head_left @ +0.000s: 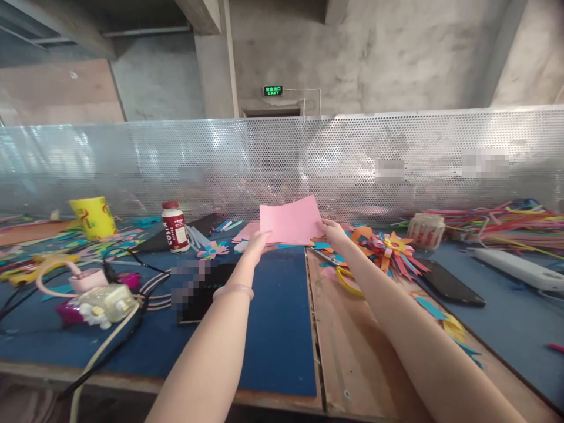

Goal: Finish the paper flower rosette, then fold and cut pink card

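A sheet of pink paper is held up slightly curved between my two hands, above the far part of the table. My left hand pinches its lower left edge. At the right edge, my right hand has its fingers closed on the same sheet. More pink paper lies behind my left hand. Close to my right forearm are scissors with yellow handles, partly hidden by the arm. A paper flower in orange and yellow lies to the right of my right hand.
A red-capped coffee bottle and a yellow tape roll stand at left. Plugs and cables lie nearer. On the right are a dark phone, a jar and colourful pipe cleaners. A perforated metal screen closes the back.
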Motion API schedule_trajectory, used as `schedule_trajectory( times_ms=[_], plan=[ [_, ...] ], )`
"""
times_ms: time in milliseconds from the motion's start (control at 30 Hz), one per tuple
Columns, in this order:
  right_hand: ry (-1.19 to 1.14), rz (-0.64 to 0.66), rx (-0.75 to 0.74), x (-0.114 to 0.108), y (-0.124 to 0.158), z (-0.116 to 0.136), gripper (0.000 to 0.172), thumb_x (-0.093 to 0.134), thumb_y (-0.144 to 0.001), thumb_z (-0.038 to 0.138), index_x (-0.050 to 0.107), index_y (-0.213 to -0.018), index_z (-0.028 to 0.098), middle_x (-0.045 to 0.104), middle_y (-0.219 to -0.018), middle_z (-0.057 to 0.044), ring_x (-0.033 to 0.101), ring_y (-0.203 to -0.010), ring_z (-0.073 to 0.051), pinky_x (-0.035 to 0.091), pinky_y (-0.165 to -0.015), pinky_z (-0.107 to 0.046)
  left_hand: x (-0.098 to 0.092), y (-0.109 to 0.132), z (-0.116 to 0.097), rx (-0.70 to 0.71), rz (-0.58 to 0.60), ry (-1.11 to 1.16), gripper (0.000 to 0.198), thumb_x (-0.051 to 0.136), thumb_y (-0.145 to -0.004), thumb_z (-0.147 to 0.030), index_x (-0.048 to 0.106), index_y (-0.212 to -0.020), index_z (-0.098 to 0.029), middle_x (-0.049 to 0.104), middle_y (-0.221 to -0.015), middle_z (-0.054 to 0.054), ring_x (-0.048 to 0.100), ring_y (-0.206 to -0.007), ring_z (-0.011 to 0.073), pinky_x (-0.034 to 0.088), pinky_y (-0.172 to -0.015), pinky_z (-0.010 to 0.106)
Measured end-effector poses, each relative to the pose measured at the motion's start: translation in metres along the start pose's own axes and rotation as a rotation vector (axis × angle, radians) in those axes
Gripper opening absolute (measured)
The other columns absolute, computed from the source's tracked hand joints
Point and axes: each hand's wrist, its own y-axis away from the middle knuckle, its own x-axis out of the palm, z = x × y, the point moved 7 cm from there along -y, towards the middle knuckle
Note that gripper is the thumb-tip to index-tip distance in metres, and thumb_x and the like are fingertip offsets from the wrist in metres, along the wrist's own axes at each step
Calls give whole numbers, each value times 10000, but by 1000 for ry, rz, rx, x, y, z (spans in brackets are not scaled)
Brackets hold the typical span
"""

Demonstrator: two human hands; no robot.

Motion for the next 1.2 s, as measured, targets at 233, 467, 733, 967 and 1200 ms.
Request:
schedule_trajectory(
  times_ms=[233,467,733,967,1200],
  plan=[
    [8,-163,14,-23,-4,2,147,471,-867,255,560,-881,139,667,-789,-71,645,-539,-148,526,-442,-257,-31,-3,-3,53,-319,42,306,517,-826,-129,521,-1129,-167,627,-888,80,615,-556,117,547,-505,249],
    [192,-351,26,-54,8,4,48,514,-778,117,555,-758,132,636,-635,-26,557,-411,-87,412,-353,-173,-45,-2,-3,44,-462,11,295,471,-830,-121,529,-1113,-180,611,-877,70,592,-549,106,521,-455,215],
    [377,-379,51,-58,11,9,102,500,-769,117,568,-695,128,629,-618,-21,466,-348,-50,352,-317,-154,-50,-5,1,57,-469,-37,265,506,-813,-138,549,-1070,-184,593,-1005,85,607,-679,137,521,-455,207],
    [425,-333,89,-61,8,1,101,530,-779,161,579,-698,126,652,-661,-40,476,-364,-52,377,-331,-156,-52,-6,0,68,-486,-42,245,516,-805,-132,579,-1033,-198,582,-1016,83,600,-770,153,541,-509,220],
    [412,-264,101,-54,8,2,80,549,-781,156,579,-713,127,655,-642,-35,510,-367,-66,387,-328,-161,-52,-6,1,61,-480,-43,241,532,-795,-133,582,-1018,-206,589,-991,77,613,-758,152,541,-511,218]
  ],
)
